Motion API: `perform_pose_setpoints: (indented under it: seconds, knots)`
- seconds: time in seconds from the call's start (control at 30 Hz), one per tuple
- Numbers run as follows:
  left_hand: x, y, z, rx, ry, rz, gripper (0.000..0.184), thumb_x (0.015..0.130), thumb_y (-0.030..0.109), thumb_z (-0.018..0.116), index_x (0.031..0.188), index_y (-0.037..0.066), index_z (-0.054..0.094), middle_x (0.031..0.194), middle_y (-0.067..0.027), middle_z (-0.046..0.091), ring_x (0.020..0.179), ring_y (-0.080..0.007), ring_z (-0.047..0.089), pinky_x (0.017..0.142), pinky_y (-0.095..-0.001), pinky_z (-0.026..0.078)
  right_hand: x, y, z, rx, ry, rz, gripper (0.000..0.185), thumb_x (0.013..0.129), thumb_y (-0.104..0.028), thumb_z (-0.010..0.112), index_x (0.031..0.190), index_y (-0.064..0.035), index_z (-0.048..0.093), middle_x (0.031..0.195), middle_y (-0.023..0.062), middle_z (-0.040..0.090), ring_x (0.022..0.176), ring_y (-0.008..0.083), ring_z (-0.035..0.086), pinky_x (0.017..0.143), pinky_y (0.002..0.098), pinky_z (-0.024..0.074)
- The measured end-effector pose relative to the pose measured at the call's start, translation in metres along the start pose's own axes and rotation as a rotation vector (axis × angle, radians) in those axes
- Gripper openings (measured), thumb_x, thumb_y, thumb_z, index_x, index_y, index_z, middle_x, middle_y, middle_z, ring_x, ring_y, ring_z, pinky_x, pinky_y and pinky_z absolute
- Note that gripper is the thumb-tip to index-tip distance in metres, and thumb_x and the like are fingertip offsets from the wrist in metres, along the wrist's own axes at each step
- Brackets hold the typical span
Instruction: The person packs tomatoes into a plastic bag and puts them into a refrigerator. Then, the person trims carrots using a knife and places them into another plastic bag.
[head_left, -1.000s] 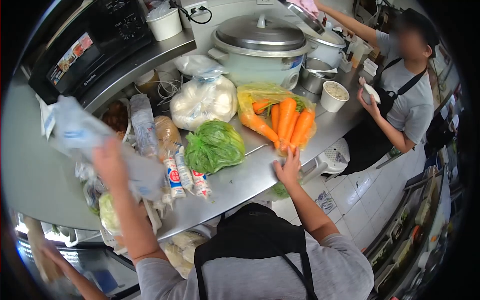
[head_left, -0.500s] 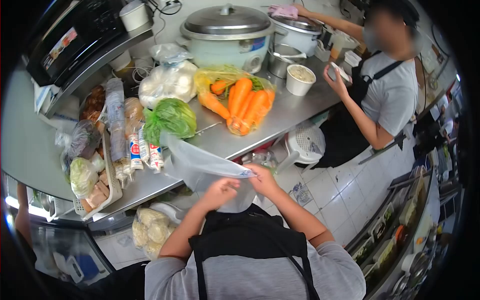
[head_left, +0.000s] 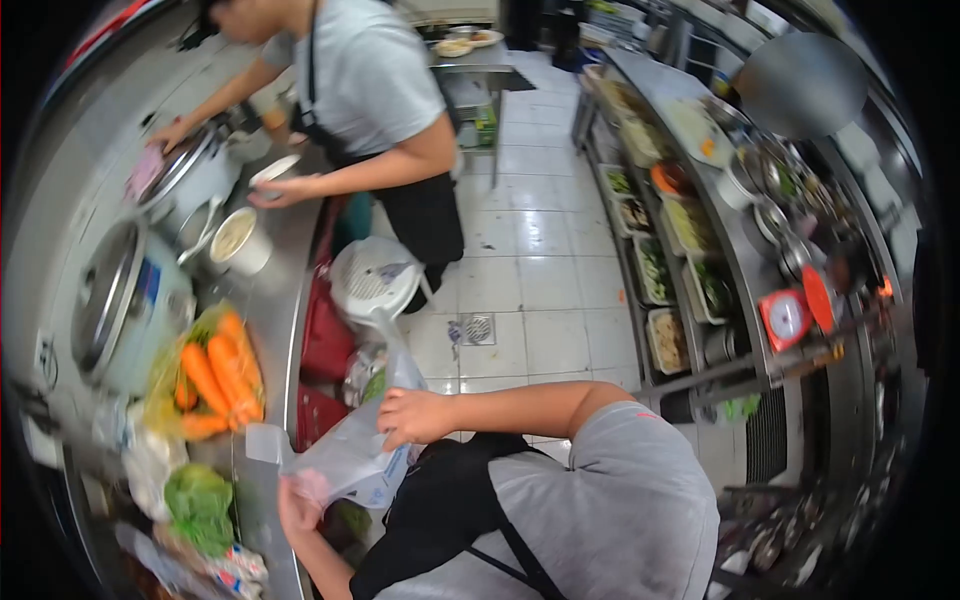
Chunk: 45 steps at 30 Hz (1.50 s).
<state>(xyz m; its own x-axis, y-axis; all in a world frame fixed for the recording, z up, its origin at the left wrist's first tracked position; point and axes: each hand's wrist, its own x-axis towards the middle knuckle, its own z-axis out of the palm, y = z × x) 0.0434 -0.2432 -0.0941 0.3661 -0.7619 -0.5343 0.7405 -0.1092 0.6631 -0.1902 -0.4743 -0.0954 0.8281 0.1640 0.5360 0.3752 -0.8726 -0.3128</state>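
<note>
A translucent white plastic bag [head_left: 345, 465] with blue print hangs between my two hands, in front of my black apron. My right hand [head_left: 415, 415] is closed on its upper side, fingers bent into the film. Lower left, my left hand [head_left: 300, 503] grips the bag near its edge, and the film partly veils the fingertips. On the metal counter [head_left: 275, 345] to my left lie a yellow-tinted bag of carrots [head_left: 215, 375] and a green leafy vegetable [head_left: 198, 508] in clear plastic.
A co-worker stands ahead, one hand on a pink cloth [head_left: 146, 172] atop a cooker, the other holding a white container [head_left: 275, 172]. Along the counter stand a large rice cooker [head_left: 140, 310] and a white tub [head_left: 240, 243]. A white stool [head_left: 378, 275] stands on the floor; food trays [head_left: 655, 270] line the right.
My view has swung right, bringing the aisle and right-hand shelves into sight. Both hands still hold the bag, now spread differently, with my left hand lower at its edge.
</note>
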Motion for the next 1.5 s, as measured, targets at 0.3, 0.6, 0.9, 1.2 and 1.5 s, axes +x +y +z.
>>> perform_pose_setpoints:
  seconds: [0.3, 0.6, 0.9, 1.2, 1.5]
  knots:
    - [0.045, -0.027, 0.031, 0.508, 0.127, 0.179, 0.025, 0.069, 0.018, 0.067, 0.085, 0.004, 0.055, 0.074, -0.0021, 0.055, 0.063, -0.0124, 0.053, 0.054, -0.0257, 0.042, 0.001, -0.013, -0.022, -0.049, -0.226, 0.661, 0.048, 0.062, -0.039, 0.068, 0.099, -0.0122, 0.056, 0.086, 0.0090, 0.054, 0.082, 0.0243, 0.051, 0.075, 0.0362, 0.0389]
    - [0.032, -0.067, 0.091, 0.378, 0.119, 0.272, 0.013, 0.076, 0.014, 0.059, 0.081, 0.002, 0.056, 0.071, -0.0018, 0.055, 0.056, -0.0091, 0.049, 0.048, -0.0222, 0.039, 0.023, -0.001, 0.046, 1.109, 0.111, 0.929, 0.014, 0.079, -0.020, 0.056, 0.081, -0.0070, 0.052, 0.079, 0.0046, 0.058, 0.064, 0.0151, 0.055, 0.057, 0.0282, 0.0467]
    - [0.004, -0.084, -0.056, -0.002, 0.689, 0.097, 0.015, 0.078, 0.020, 0.054, 0.084, 0.006, 0.053, 0.070, -0.0016, 0.053, 0.055, -0.0109, 0.049, 0.044, -0.0252, 0.041, 0.005, 0.057, -0.024, 2.379, 0.720, 0.834, 0.016, 0.084, -0.019, 0.047, 0.070, -0.0108, 0.046, 0.059, -0.0007, 0.047, 0.052, 0.0110, 0.047, 0.049, 0.0245, 0.0404]
    - [-0.035, -0.050, -0.104, -0.799, 0.213, 0.429, 0.029, 0.075, 0.002, 0.045, 0.103, 0.005, 0.043, 0.051, -0.0004, 0.041, 0.055, -0.0160, 0.048, 0.055, -0.0316, 0.042, 0.006, 0.050, -0.018, 0.583, -0.326, 0.663, 0.020, 0.074, -0.016, 0.058, 0.087, -0.0013, 0.054, 0.069, 0.0022, 0.055, 0.063, 0.0090, 0.049, 0.059, 0.0238, 0.0414]
    - [-0.120, -0.015, -0.040, 0.852, 0.580, 0.487, 0.087, 0.063, 0.020, 0.070, 0.131, 0.010, 0.016, 0.128, -0.0187, 0.027, 0.119, -0.0270, 0.030, 0.096, -0.0353, 0.027, 0.088, 0.029, -0.023, 0.521, -0.024, 0.602, 0.014, 0.079, -0.010, 0.051, 0.084, 0.0031, 0.055, 0.069, 0.0011, 0.053, 0.063, 0.0071, 0.045, 0.057, 0.0221, 0.0376]
